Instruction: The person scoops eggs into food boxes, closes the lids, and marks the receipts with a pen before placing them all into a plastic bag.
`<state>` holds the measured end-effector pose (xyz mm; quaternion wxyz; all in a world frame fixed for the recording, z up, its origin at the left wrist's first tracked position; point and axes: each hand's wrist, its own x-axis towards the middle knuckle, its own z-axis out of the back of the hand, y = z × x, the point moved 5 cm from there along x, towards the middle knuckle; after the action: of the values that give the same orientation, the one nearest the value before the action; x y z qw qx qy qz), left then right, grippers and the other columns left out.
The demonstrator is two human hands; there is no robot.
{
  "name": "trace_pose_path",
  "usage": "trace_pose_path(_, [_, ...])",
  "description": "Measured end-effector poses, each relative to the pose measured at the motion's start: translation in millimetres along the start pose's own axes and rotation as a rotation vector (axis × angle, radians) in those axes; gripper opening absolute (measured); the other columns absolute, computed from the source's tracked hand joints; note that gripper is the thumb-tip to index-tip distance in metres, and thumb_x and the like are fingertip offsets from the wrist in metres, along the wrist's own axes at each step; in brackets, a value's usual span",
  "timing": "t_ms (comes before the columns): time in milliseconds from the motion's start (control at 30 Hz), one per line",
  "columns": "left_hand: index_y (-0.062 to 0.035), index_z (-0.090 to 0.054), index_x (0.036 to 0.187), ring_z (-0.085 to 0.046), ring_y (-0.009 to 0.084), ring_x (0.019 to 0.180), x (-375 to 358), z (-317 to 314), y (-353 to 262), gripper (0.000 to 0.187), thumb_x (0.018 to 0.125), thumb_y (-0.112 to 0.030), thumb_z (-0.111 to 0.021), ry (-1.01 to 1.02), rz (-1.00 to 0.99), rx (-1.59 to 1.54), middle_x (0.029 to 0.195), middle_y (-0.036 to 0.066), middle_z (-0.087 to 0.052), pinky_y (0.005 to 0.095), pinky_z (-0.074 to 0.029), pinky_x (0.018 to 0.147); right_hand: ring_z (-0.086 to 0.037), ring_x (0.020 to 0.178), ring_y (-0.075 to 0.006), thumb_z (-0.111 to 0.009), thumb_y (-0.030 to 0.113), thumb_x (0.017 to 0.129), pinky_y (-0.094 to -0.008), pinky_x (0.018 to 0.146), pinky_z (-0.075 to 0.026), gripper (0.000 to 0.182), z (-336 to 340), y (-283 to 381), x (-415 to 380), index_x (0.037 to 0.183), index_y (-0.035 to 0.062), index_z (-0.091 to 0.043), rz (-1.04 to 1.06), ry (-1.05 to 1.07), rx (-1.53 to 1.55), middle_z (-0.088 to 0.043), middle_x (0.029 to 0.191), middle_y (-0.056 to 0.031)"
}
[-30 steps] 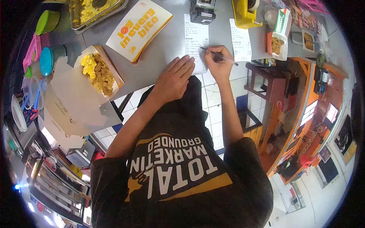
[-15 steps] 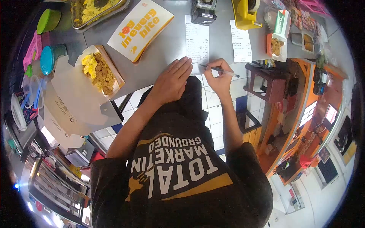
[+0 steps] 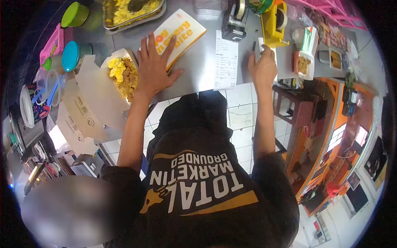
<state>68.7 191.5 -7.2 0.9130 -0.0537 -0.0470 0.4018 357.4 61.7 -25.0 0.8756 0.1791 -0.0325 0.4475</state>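
My left hand [image 3: 159, 64] is open, fingers spread, over the near left part of a closed white-and-yellow printed food box [image 3: 182, 35]. To its left is an open carton of noodles [image 3: 128, 76] with scrambled egg [image 3: 118, 68] on top. My right hand [image 3: 263, 68] lies over a narrow receipt [image 3: 261, 41], covering most of it, with thumb and index finger apart. A dark pen [image 3: 254, 40] lies just beyond the thumb. Between my hands a longer printed receipt [image 3: 226, 62] lies flat at the counter's front edge.
A black printer-like device [image 3: 235, 29] and a yellow tape dispenser [image 3: 273, 27] stand behind the receipts. A metal tray of egg [image 3: 132, 14] sits at the back left. Teal [image 3: 71, 57] and green [image 3: 75, 15] lidded tubs are at left. A small food carton [image 3: 304, 64] is at right.
My left hand has moved left and away from me, spreading over the box. My right hand has shifted right onto the narrow receipt and let go of the pen. The view has shifted.
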Motion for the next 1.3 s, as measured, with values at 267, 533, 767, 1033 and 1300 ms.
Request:
trace_pose_path(267, [-0.0358, -0.033, 0.152, -0.025, 0.0499, 0.136, -3.3, -17.5, 17.5, 0.074, 0.086, -0.047, -0.064, -0.013, -0.107, -0.013, 0.152, 0.031, -0.021, 0.0625, -0.026, 0.106, -0.063, 0.1, -0.0341, -0.068, 0.015, 0.084, -0.0428, 0.081, -0.054, 0.028, -5.7, 124.5, -3.0, 0.11, 0.0077, -0.063, 0.565, 0.041, 0.364, -0.063, 0.114, -0.0156])
trace_pose_path(533, [-0.0335, -0.033, 0.152, -0.027, 0.0485, 0.135, 30.8, -8.8, 2.2, 0.073, 0.087, -0.044, -0.063, -0.015, -0.144, -0.038, 0.15, 0.032, -0.023, 0.0632, -0.027, 0.106, -0.068, 0.079, -0.025, -0.062, 0.027, 0.095, -0.0351, 0.068, -0.058, 0.037, -18.4, 45.0, 21.6, 0.117, -0.0023, -0.056, -0.423, 0.144, 0.905, -0.061, 0.108, -0.0179])
trace_pose_path(767, [-0.0293, -0.038, 0.151, -0.028, 0.0483, 0.136, 40.9, -21.8, -5.5, 0.072, 0.085, -0.04, -0.064, -0.032, -0.231, -0.123, 0.147, 0.032, -0.03, 0.0637, -0.026, 0.107, -0.067, 0.082, -0.0259, -0.063, 0.023, 0.093, -0.0358, 0.07, -0.057, 0.03, -9.9, 38.2, 32.7, 0.111, -0.0008, -0.061, -0.308, 0.095, 0.711, -0.062, 0.105, -0.0169])
trace_pose_path(1033, [0.0003, -0.051, 0.126, -0.049, 0.0422, 0.118, -29.8, 16.6, -28.1, 0.053, 0.082, -0.023, -0.07, -0.344, 0.023, -0.591, 0.125, 0.028, -0.05, 0.0498, -0.04, 0.1, -0.062, 0.089, -0.0373, -0.066, 0.006, 0.081, -0.0436, 0.08, -0.051, 0.015, 33.5, 193.0, -1.1, 0.096, 0.0029, -0.065, 0.573, -0.008, 0.602, -0.064, 0.103, -0.0177])
trace_pose_path(1300, [-0.0008, -0.049, 0.112, -0.063, 0.0233, 0.063, -179.1, -79.4, 34.4, 0.032, 0.098, -0.03, -0.053, -0.426, 1.408, -1.946, 0.086, 0.012, -0.059, 0.0382, -0.058, 0.056, -0.065, 0.094, -0.0347, -0.057, 0.012, 0.087, -0.0436, 0.08, -0.054, 0.013, -86.2, 350.2, -12.5, 0.09, 0.004, -0.066, 0.94, 0.237, 0.562, -0.068, 0.096, -0.0163])
